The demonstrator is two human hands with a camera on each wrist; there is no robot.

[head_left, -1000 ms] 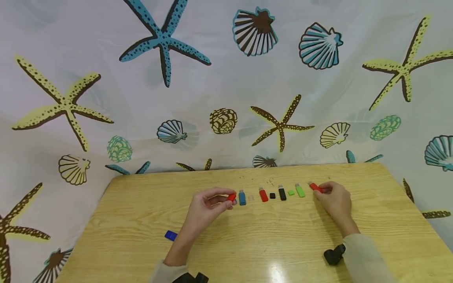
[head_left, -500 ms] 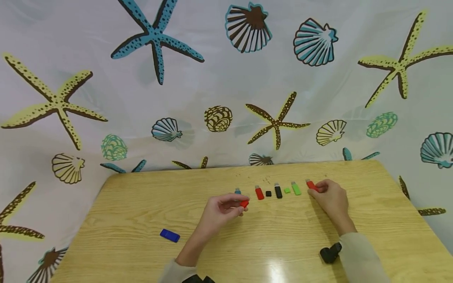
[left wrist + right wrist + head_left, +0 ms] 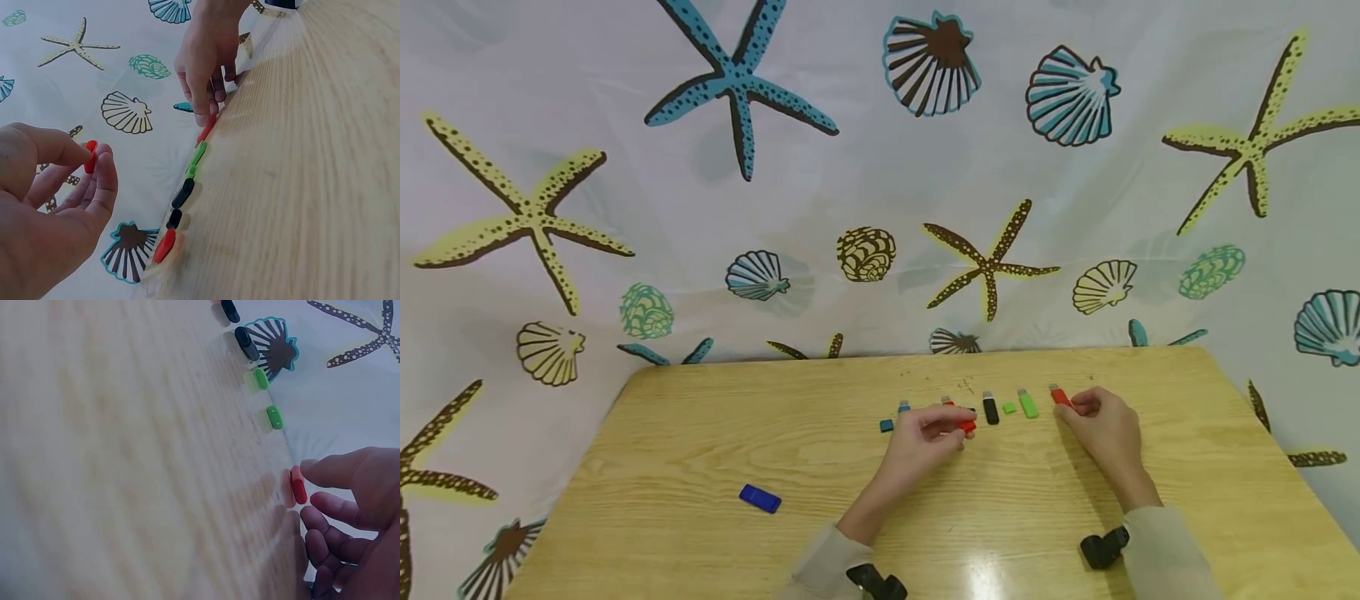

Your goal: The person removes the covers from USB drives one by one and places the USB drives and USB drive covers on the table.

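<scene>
Red cap [image 3: 90, 155] pinched in my left hand [image 3: 925, 432], just above the row's red stick [image 3: 165, 245]. Right hand [image 3: 1101, 425] fingertips hold another red stick [image 3: 298, 485] on the wooden table [image 3: 700, 450].

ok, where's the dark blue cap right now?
In the head view the dark blue cap lies alone on the wooden table, near its front left, well apart from the row of USB sticks and left of the left hand.
</scene>
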